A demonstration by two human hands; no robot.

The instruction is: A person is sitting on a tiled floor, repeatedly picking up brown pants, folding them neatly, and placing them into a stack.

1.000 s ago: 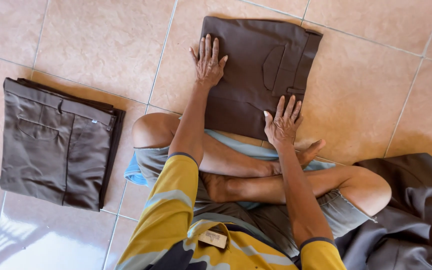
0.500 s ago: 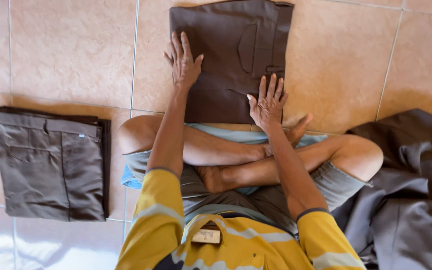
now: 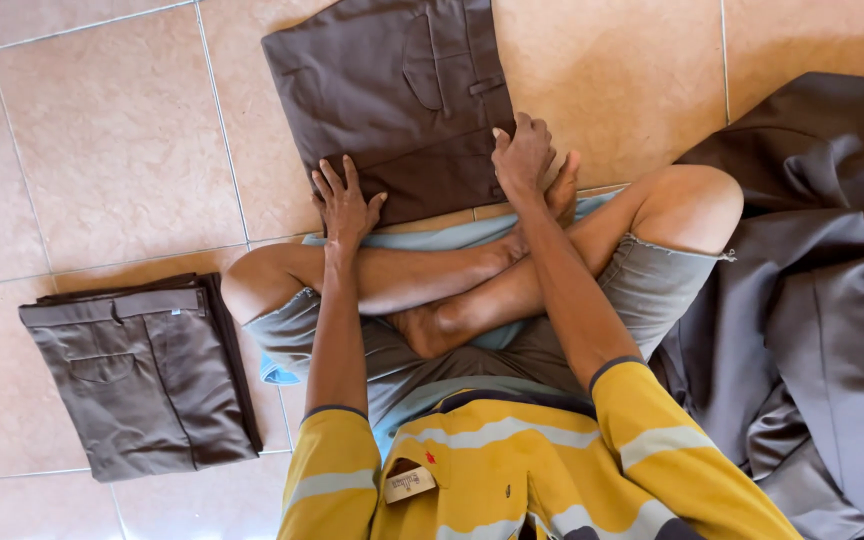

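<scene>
A folded pair of dark brown trousers (image 3: 392,90) lies on the tiled floor in front of my crossed legs. My left hand (image 3: 345,205) lies flat with fingers spread on its near left corner. At its near right edge my right hand (image 3: 522,155) has its fingers curled and closed around the cloth, just above my foot. I sit cross-legged in grey shorts and a yellow striped shirt.
A second pair of brown trousers (image 3: 142,370), folded, lies on the floor to my left. A heap of unfolded grey-brown cloth (image 3: 812,300) lies against my right knee. The floor (image 3: 112,150) is of beige tiles.
Both hands have slid back along the trousers to the near edge. My right hand, flat before, has closed on the cloth. The view has tilted and moved closer.
</scene>
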